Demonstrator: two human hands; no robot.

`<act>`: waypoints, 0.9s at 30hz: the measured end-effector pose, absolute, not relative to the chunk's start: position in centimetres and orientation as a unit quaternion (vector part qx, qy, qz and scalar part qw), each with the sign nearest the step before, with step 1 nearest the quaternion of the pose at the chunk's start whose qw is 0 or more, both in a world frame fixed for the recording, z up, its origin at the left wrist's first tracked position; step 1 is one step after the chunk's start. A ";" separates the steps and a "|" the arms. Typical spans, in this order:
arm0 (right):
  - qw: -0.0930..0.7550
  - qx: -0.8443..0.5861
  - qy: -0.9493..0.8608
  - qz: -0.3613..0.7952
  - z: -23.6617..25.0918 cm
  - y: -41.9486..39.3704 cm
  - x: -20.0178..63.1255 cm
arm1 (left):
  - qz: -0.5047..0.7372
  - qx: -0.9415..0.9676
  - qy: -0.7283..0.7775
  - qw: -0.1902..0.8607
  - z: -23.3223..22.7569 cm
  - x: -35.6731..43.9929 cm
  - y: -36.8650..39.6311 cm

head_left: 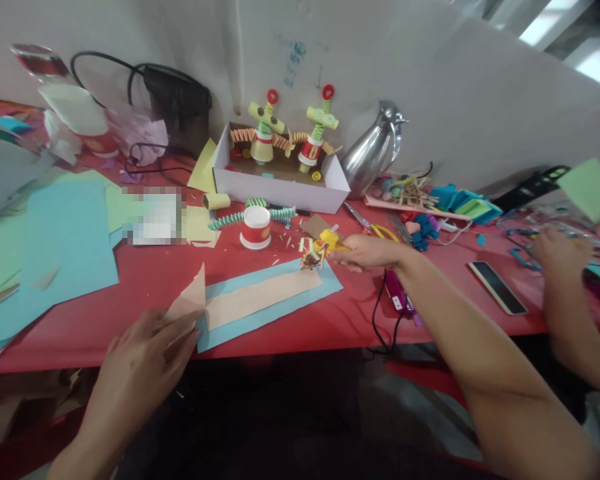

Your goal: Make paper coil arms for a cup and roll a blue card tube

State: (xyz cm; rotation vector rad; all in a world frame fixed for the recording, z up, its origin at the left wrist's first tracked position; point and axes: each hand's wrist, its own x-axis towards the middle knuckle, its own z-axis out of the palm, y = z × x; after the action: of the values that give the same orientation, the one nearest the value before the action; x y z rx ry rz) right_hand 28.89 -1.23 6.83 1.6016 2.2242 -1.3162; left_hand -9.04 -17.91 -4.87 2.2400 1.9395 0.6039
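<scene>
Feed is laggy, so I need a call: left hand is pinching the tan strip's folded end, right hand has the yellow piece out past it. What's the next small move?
Probably bring the right hand back over the tan paper strip. The left hand pins only its folded near end; the far end lies loose on the blue sheet, and the yellow piece hovers just beyond it.

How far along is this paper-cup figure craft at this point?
Two finished figures stand in the white box. A third cup has only coiled arms, no head. The left hand holds the tan strip on blue paper; the right hand grips a yellow tool at its far end.
</scene>
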 end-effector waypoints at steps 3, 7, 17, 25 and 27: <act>0.055 0.561 0.743 -0.360 7.5 -1.6 29.2 | 0.196 0.748 0.633 0.043 -5.0 -9.1 -17.9; -0.007 0.601 0.730 -0.325 7.2 -4.0 29.0 | 0.190 0.742 0.641 0.037 -5.0 -9.1 -17.9; -0.129 0.559 0.682 -0.453 1.1 -6.5 27.5 | 0.188 0.747 0.636 0.048 -4.8 -9.1 -17.9; -0.118 0.561 0.698 -0.430 2.0 -7.3 25.8 | 0.184 0.740 0.645 0.049 -4.7 -8.8 -18.1; -0.112 0.539 0.708 -0.442 2.0 -7.6 25.3 | 0.184 0.739 0.647 0.051 -4.7 -8.9 -18.1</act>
State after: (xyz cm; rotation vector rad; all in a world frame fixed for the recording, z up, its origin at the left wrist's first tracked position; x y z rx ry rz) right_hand 25.34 -7.56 2.03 1.8260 2.3986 -1.4988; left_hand -8.85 -18.06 -4.70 2.2486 1.9683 0.5599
